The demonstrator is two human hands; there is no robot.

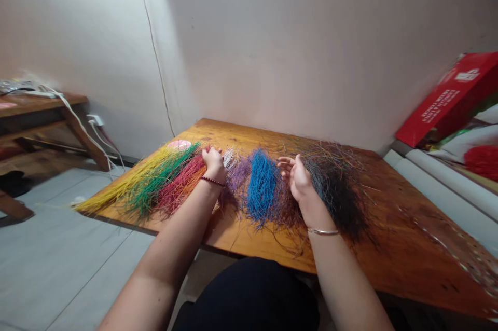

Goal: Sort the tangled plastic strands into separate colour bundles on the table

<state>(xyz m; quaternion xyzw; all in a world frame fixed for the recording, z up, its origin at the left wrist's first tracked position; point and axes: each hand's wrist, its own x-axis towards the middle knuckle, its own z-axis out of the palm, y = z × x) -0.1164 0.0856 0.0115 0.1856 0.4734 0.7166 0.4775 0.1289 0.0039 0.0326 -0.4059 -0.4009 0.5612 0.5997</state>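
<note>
Bundles of thin coloured strands lie side by side on a wooden table (221,235): yellow (128,180), green (163,180), red (181,180), purple (239,173), blue (261,185) and black (346,201). My left hand (213,160), with a beaded bracelet, is over the red and white (229,156) strands, its fingers curled; what they hold is too small to make out. Between the blue and grey (319,180) bundles, my right hand (296,175) has its fingers apart over brownish strands (286,204), palm turned inward and nothing held.
A pink disc (179,145) lies behind the yellow strands. Loose mixed strands (330,150) lie at the back. At the right are a red box (447,97) and white rolls (451,175). Another wooden table (73,98) with cables stands at the left.
</note>
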